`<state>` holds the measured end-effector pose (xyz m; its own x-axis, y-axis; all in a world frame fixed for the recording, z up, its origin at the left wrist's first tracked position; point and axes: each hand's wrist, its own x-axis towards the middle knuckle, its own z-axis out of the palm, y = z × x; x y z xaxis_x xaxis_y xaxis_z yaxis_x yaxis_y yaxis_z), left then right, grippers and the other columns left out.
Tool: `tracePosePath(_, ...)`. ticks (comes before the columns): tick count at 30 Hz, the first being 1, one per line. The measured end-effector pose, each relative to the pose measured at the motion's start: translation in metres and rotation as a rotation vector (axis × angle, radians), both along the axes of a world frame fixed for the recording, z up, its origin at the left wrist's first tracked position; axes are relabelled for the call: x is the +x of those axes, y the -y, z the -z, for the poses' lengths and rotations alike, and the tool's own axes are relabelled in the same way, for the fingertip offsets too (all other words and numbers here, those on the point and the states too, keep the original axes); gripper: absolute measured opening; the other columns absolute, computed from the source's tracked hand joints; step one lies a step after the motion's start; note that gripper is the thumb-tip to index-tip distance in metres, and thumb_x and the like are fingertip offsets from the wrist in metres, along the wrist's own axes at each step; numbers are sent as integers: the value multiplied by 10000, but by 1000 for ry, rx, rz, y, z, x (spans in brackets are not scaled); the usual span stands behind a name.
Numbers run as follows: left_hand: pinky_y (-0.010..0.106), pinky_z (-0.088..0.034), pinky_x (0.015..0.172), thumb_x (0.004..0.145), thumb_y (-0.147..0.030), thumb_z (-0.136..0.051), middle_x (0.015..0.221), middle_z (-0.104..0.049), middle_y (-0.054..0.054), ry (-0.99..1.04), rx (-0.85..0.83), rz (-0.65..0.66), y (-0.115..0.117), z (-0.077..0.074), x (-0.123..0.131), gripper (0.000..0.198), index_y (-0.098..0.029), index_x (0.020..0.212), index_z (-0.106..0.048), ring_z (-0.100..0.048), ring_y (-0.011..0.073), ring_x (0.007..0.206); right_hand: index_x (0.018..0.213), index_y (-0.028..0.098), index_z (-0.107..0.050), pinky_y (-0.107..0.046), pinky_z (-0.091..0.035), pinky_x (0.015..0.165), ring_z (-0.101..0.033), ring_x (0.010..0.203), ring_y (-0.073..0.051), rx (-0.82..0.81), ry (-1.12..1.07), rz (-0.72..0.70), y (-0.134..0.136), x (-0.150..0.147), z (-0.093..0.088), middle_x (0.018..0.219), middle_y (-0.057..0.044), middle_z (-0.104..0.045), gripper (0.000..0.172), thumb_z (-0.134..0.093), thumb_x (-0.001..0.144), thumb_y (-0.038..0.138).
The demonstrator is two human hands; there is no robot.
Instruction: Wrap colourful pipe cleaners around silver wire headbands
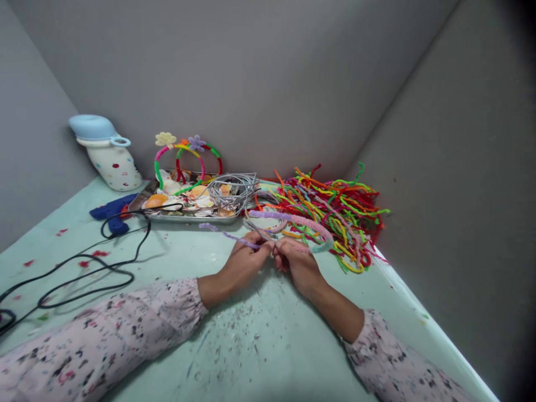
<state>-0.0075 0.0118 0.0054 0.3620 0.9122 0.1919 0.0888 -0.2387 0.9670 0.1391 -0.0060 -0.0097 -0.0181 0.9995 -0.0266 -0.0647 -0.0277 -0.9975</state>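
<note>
Both my hands are above the middle of the table, their fingertips nearly meeting. Between them is a curved hoop (307, 223) wrapped in fuzzy pipe cleaner, purple at the far left, then pink, then pale teal at the right bend. My left hand (243, 262) is closed in a pinch on the purple pipe cleaner (237, 239), whose loose crinkled end sticks out to the left. My right hand (299, 265) is closed as well, pinching the near end of the hoop beside the left fingertips. The exact grip point is hidden by my fingers.
Behind my hands lies a heap of colourful pipe cleaners (330, 206). A metal tray (192, 219) holds shell-like pieces, a silver wire coil (234, 192) and two flowered hoops (204, 162). Leftward are a blue glue gun (115, 212), black cable (134, 259) and bottle (111, 159). Grey walls enclose the table.
</note>
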Motion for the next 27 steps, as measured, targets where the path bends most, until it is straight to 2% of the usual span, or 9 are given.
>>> tracePosePath(5, 299, -434, 662, 825, -192, -511, 623, -600, 16, 32, -26, -24, -2, -1, 0, 214, -191, 623, -580, -555, 157, 643, 633, 185, -590, -215, -332, 457, -457, 446, -93, 11, 76, -6, 1, -1, -2, 481, 39, -538, 183, -491, 773, 247)
tracePosePath(11, 287, -337, 532, 742, -175, -519, 491, -463, -18, 70, -112, -70, -7, 7, 1, 157, -187, 596, -576, -429, 135, 507, 613, 199, -565, -241, -352, 473, -457, 467, -114, 32, 211, 17, 3, -5, -6, 496, 33, -529, 179, -478, 757, 262)
tracePosePath(18, 270, -286, 499, 697, -188, -538, 444, -398, -41, 61, -177, -131, -7, 4, 5, 208, -197, 511, -443, -345, 110, 475, 552, 217, -514, -270, -381, 541, -509, 538, -148, 228, 501, 94, 4, -1, 2, 530, 19, -537, 242, -487, 792, 237)
tracePosePath(22, 269, -294, 510, 731, -253, -540, 486, -433, -34, 48, -122, -96, -11, 9, 3, 194, -192, 555, -485, -357, 115, 511, 616, 213, -543, -265, -369, 537, -506, 557, -152, 289, 530, 89, 7, -1, -1, 571, 17, -556, 195, -509, 806, 244)
tracePosePath(25, 262, -287, 512, 719, -223, -555, 523, -431, -30, 57, -69, -67, -16, 18, 1, 228, -194, 534, -426, -348, 112, 541, 675, 201, -580, -267, -361, 551, -498, 569, -152, 326, 571, 101, 9, -1, -3, 599, 12, -558, 173, -507, 828, 237)
tracePosePath(27, 259, -291, 516, 730, -214, -542, 571, -456, -20, 81, -60, -13, -17, 21, 0, 213, -187, 545, -440, -354, 113, 567, 704, 196, -593, -266, -362, 565, -495, 579, -151, 365, 599, 100, 9, -1, -3, 617, 10, -557, 175, -507, 850, 240)
